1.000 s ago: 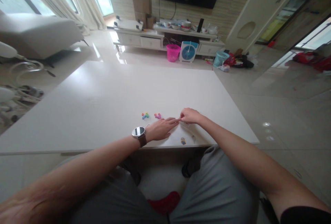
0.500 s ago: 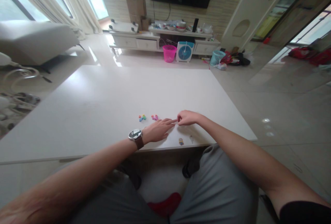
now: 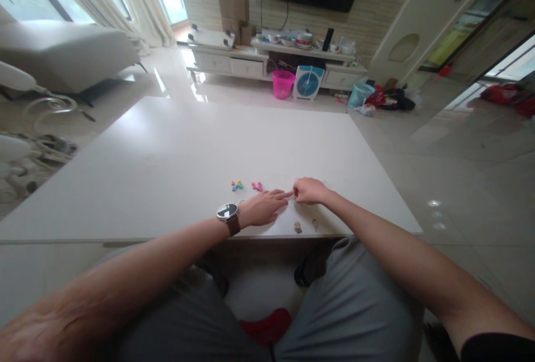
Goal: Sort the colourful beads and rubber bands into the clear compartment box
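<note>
Two small clusters, a multicoloured cluster and a pink-orange cluster, are set side by side on the smooth white tabletop, beyond the left hand; their pieces are too small to be counted. One flat cartoon figure and one pale piece are placed by the near edge. The left hand is laid palm down, fingers extended towards the right hand, which is curled closed; whether anything is pinched there cannot be told.

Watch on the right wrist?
No, the watch is on the left wrist, just behind the left hand.
</note>
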The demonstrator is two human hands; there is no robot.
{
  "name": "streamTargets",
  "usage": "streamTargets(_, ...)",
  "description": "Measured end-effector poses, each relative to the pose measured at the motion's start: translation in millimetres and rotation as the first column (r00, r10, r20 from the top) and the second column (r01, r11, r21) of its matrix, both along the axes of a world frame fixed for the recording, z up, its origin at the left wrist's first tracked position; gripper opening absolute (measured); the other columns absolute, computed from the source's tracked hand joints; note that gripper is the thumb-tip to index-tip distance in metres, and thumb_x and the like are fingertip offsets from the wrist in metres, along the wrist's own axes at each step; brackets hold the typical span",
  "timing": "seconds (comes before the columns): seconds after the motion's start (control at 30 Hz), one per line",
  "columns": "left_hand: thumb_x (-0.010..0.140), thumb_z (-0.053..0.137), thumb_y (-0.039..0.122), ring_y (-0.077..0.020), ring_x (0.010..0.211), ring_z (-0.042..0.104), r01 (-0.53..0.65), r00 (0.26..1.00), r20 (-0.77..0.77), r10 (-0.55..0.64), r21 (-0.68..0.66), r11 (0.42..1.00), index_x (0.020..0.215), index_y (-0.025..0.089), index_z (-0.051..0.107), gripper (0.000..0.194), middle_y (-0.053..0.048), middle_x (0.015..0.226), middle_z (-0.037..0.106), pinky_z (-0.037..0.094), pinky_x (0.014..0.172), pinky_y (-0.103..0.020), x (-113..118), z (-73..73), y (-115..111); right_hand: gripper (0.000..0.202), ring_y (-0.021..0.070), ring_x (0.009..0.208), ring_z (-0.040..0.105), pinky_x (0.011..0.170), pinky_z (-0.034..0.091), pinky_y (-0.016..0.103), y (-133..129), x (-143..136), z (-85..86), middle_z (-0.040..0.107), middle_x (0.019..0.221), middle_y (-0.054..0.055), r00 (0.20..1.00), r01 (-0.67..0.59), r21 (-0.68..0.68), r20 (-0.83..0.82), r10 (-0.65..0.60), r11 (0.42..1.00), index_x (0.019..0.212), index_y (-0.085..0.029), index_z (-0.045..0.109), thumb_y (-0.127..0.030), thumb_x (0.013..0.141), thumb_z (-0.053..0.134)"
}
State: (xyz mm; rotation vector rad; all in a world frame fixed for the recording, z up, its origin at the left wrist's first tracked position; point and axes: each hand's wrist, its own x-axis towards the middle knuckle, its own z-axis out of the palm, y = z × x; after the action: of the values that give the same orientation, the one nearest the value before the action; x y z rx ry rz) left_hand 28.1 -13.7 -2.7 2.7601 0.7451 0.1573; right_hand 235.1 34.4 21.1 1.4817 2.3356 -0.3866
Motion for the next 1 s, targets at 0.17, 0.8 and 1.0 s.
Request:
streamTargets(0.17,0.082,0.055,0.015,-0.0267,0.133,0.043,-0.008,0.999,-0.034,0.008,0.012,1.000,0.116,0.017,0.058,0.035,-0.008,0.157,0.036,0.048,0.100,-0.041,1.2,0.9,-0.5,0.025,0.0241,0.087,0.069,0.070,0.048,0.028,-3.6,-3.8,0.9,0.076,0.095,0.010,0.999,0.031,0.034,0.028,-0.032,0.999,0.093,-0.022,0.078,-0.026,0.072,0.063)
streamTargets(0.8,0.081,0.056,0.012,-0.0252,0.127,0.049,-0.006,1.000,0.010,0.006,-0.007,1.000,0.115,0.018,0.059,0.035,-0.009,0.154,0.042,0.048,0.100,-0.041,3.1,2.3,1.5,0.023,0.0217,0.100,0.066,0.081,0.047,0.024,-7.3,-0.7,-4.1,0.074,0.104,0.011,1.000,-0.004,0.089,-0.021,0.006,0.996,0.094,-0.019,0.076,-0.022,0.075,0.064)
streamTargets(1.0,0.082,0.055,0.012,-0.0260,0.128,0.048,-0.007,1.000,-0.009,0.007,0.000,1.000,0.112,0.017,0.060,0.031,-0.010,0.155,0.039,0.048,0.101,-0.041,2.5,3.5,-0.3,0.023,0.0229,0.091,0.068,0.076,0.048,0.025,-5.4,-4.4,-6.6,0.073,0.099,0.015,1.000,0.011,0.076,-0.006,-0.010,0.997,0.093,-0.015,0.077,-0.023,0.077,0.063)
